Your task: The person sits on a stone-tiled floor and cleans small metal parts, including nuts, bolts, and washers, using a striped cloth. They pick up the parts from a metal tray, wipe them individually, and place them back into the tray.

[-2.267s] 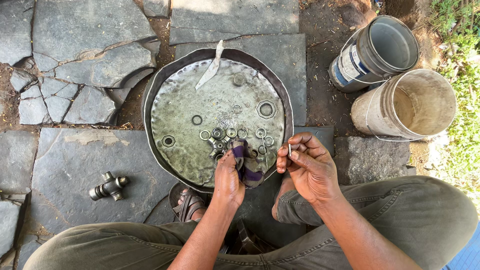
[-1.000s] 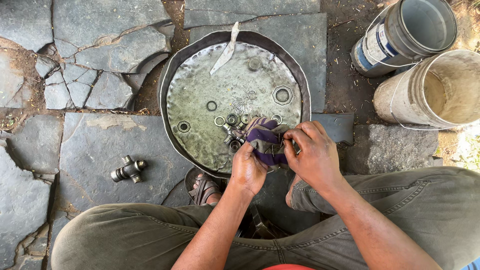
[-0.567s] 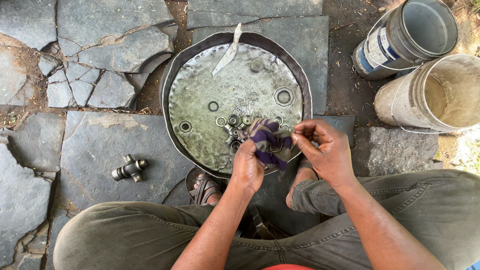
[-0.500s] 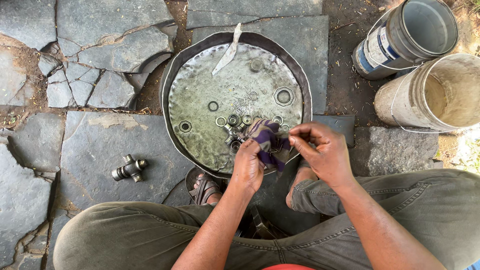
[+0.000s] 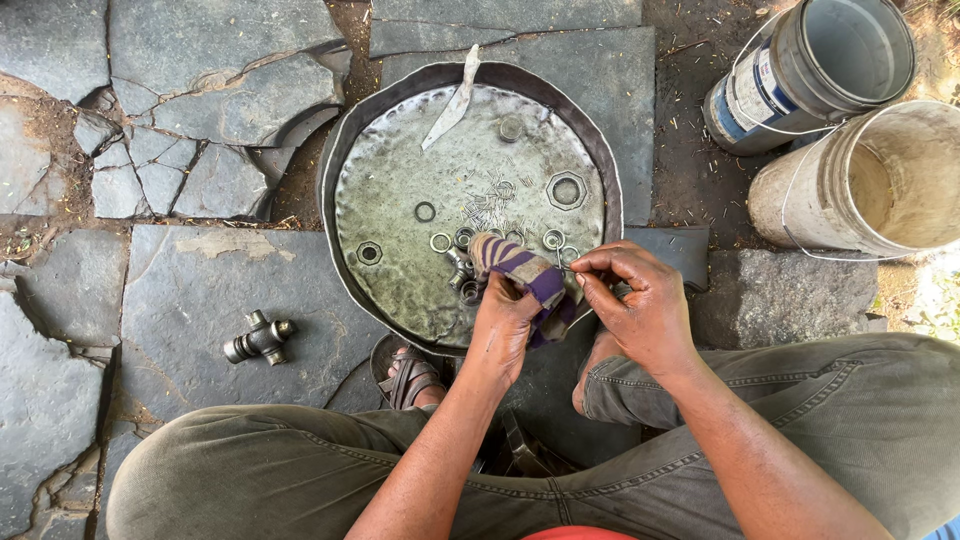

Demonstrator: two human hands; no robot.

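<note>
At the frame's centre, the left hand [image 5: 505, 320] grips a purple-striped rag [image 5: 525, 275] over the near rim of a round metal pan [image 5: 400, 260]. The right hand [image 5: 640, 305], fingers pinched shut, holds something too small to identify against the rag. Rings and nuts [image 5: 567, 190] lie in the pan.

My left hand [image 5: 505, 318] is closed in a grip, fingers curled; my right hand [image 5: 640, 305] pinches with thumb and fingertips just beside it.
</note>
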